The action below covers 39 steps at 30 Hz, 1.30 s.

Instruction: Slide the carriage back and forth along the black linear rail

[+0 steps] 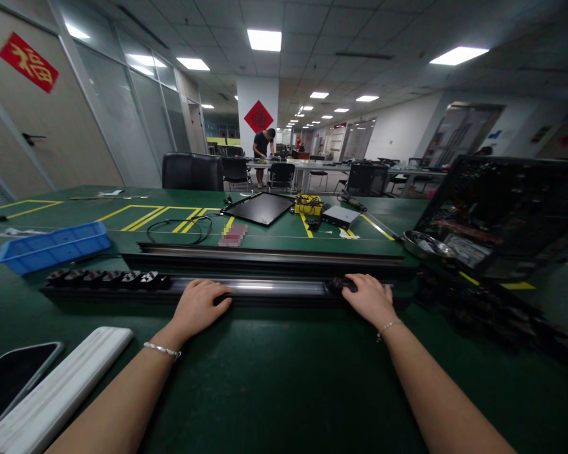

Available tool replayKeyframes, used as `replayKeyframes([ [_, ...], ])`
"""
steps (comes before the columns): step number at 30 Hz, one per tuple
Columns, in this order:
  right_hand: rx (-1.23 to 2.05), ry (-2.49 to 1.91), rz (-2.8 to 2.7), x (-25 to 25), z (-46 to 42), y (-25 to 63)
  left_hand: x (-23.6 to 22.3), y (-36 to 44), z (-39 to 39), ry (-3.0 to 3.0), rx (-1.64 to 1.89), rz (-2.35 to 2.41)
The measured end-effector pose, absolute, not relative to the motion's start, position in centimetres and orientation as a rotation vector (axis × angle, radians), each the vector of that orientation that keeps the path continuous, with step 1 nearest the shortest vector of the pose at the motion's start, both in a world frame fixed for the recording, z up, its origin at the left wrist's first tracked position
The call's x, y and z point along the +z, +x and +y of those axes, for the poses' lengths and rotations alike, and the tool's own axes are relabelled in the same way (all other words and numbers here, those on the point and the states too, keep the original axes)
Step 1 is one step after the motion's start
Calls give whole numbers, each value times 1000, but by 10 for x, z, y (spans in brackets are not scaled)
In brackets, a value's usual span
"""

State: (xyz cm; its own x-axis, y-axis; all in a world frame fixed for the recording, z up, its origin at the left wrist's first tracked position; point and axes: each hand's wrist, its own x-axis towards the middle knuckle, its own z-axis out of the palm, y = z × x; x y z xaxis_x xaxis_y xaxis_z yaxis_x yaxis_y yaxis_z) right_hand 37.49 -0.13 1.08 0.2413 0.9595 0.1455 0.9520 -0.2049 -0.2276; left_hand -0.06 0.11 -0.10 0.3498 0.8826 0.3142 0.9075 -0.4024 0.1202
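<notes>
Both my hands lie palm down on a long black rail with a shiny metal channel, running across the green workbench. My left hand curls over the rail's middle. Farther right, my right hand covers a small black fitting on the same rail. Several black clips with white marks sit in a row on the rail's left part. A second dark rail lies parallel, just beyond the first.
A blue plastic tray and a white bar lie left of my hands. Beyond the rails are a black panel, a yellow box with cables and a silver box. Open black equipment stands at right; a person stands far back.
</notes>
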Motion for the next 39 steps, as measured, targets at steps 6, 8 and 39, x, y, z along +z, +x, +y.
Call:
replayKeyframes([
  [6,70,-2304,-1767,12,-3,380,-2,-2,2,-2512,-469,-1680],
  [8,78,-2301,-1768,12,-2,380,-2,-2,3,-2510,-460,-1678],
  [39,51,-2287,-1777,10,3,386,-5,-3,4,-2509,-524,-1674],
])
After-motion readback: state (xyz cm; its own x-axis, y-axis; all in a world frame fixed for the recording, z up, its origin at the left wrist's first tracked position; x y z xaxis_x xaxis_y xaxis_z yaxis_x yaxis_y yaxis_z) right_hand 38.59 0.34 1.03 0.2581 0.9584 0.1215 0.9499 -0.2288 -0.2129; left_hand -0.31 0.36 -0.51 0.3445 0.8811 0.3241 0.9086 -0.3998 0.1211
